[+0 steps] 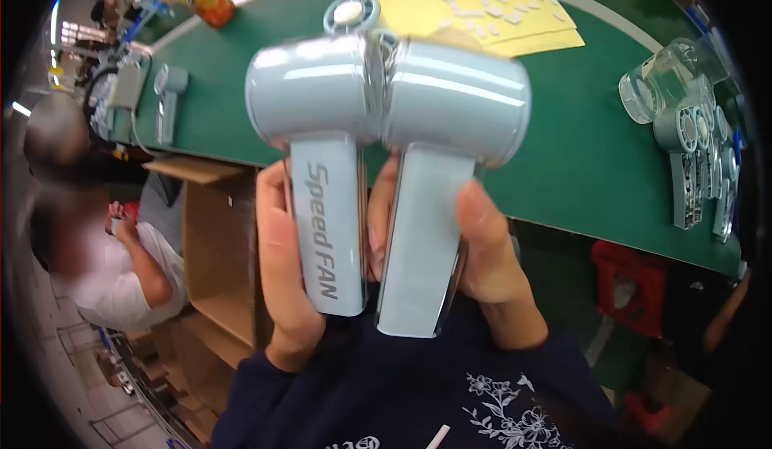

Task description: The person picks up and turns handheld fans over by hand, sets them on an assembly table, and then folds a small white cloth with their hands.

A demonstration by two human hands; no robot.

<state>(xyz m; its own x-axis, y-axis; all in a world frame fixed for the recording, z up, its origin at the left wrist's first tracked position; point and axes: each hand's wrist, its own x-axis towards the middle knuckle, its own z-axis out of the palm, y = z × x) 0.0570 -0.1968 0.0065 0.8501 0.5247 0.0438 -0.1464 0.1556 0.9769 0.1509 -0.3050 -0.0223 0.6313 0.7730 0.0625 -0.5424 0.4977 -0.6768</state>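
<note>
My left hand (281, 280) is wrapped round the handle of a light-blue handheld fan (328, 228) with "Speed FAN" lettered down its front. In my right hand (494, 260) is a second light-blue handheld fan (426, 240), whose visible handle face is plain. Both fans are upright, side by side in front of my chest, their cylindrical heads touching or nearly so. Clear edges show along the handles. Just beyond the heads, a round light-blue piece with a white centre (351, 14) appears over the green table (555, 151). Some of my fingers are hidden behind the handles.
A yellow sheet (563, 35) bears many small white pieces. At right are a clear plastic container (639, 99) and several fan bodies (683, 183). Another fan (167, 103) lies at left, near an open cardboard box (217, 248) and a seated person (129, 272).
</note>
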